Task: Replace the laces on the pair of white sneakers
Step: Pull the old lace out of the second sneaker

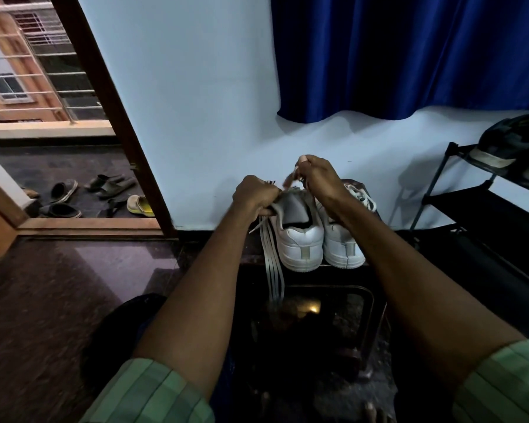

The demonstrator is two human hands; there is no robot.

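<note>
Two white sneakers sit side by side, heels toward the camera, at frame centre on a dark stool [376,303]. Left sneaker [300,236]: left hand [255,195] curled round its collar edge, also gripping loose laces [272,264] that hang down past the stool's edge. Right hand [319,177], fingers pinched together above the tongue, holds a lace end; detail blurred. Right sneaker [344,242] still laced, touching the left one. Blue curtain [409,56] upper right; shoe rack [483,196] at right; sandals [98,193] beyond the doorway, left.
</note>
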